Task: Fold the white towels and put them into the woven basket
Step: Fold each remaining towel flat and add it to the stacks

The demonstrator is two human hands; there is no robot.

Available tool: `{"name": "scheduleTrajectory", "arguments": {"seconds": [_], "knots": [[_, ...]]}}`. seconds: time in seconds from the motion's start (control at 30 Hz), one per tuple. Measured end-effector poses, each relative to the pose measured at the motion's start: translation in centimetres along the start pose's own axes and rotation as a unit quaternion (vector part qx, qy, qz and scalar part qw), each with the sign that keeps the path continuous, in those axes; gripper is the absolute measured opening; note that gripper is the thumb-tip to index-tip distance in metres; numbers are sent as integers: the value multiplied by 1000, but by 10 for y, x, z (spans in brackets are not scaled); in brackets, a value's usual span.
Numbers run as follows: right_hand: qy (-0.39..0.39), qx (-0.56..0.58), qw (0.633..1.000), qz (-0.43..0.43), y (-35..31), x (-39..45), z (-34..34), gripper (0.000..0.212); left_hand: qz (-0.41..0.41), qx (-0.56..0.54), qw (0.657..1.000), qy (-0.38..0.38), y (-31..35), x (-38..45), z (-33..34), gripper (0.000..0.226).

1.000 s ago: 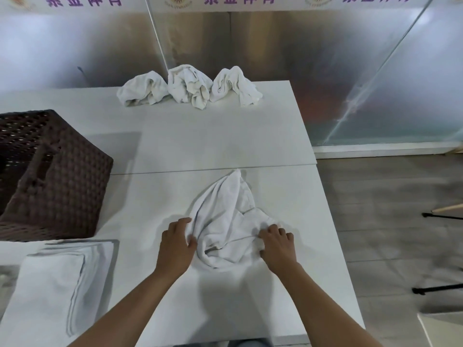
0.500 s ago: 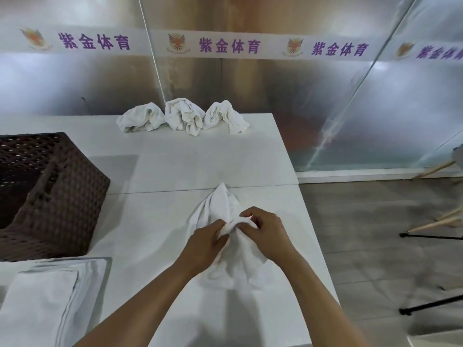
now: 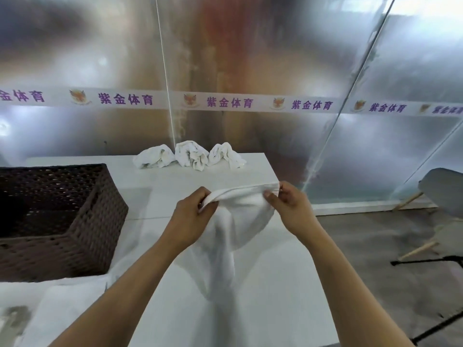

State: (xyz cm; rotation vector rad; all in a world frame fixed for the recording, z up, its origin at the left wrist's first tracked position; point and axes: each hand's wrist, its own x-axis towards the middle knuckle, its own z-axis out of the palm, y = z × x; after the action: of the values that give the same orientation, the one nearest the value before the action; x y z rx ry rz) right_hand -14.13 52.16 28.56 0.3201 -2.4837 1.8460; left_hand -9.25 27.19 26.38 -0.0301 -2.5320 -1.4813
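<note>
Towel in hand: You hold one white towel (image 3: 233, 221) up above the counter (image 3: 263, 284), its top edge stretched between your two hands, the rest hanging in a loose fold toward the counter surface.
Left grip: Your left hand (image 3: 190, 216) pinches the towel's top edge at its left end, fingers curled round the cloth.
Right grip: Your right hand (image 3: 290, 206) pinches the top edge at its right end, thumb and fingers closed on the hem.
Woven basket: A dark brown woven basket (image 3: 82, 236) sits on the counter to your left, well apart from the held towel. Its inside looks dark; you cannot tell whether anything lies in it.
Unfolded towels: Three crumpled white towels (image 3: 190, 156) lie side by side at the far edge of the counter, touching or nearly touching each other, against the shiny wall (image 3: 250, 58).
Folded cloth: A flat white cloth (image 3: 65, 311) lies at the near left, just in front of the basket; it is blurred.
Counter edges: The counter's right edge runs just beside your right forearm, with grey floor (image 3: 375, 259) beyond it. Open counter surface lies between the held towel and the three far towels.
Right side: A chair (image 3: 443, 196) with pale wooden legs stands on the floor, well apart from the counter.
</note>
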Motion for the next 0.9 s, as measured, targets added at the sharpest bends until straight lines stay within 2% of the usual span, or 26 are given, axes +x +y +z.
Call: {"name": "scheduleTrajectory", "arguments": {"seconds": [0.17,0.3,0.37,0.47,0.57,0.63,0.73,0.8,0.9], "knots": [[60,10,991,-115,-61,-9,29,9,30,-34,999,28,32,-10,-18,19],[16,-70,980,-185,-90,-7,48,4,106,-48,992,48,72,-2,-35,9],[4,-72,978,-194,-97,-7,51,6,132,-57,989,47,86,5,-44,8],[-46,-58,986,-152,-100,1,37,15,137,-47,988,49,93,10,-53,14],[-173,-131,976,-36,-89,6,16,31,115,-42,988,93,91,18,-61,19],[-237,-194,951,31,-74,11,2,43,102,-56,986,123,91,25,-70,18],[-303,-319,894,84,-50,23,-22,61,92,-47,977,185,86,40,-86,19],[-298,-377,871,105,-37,34,-40,55,80,-20,974,210,79,51,-94,15],[-270,-424,855,126,-21,57,-64,26,69,31,971,227,64,67,-102,14]]}}
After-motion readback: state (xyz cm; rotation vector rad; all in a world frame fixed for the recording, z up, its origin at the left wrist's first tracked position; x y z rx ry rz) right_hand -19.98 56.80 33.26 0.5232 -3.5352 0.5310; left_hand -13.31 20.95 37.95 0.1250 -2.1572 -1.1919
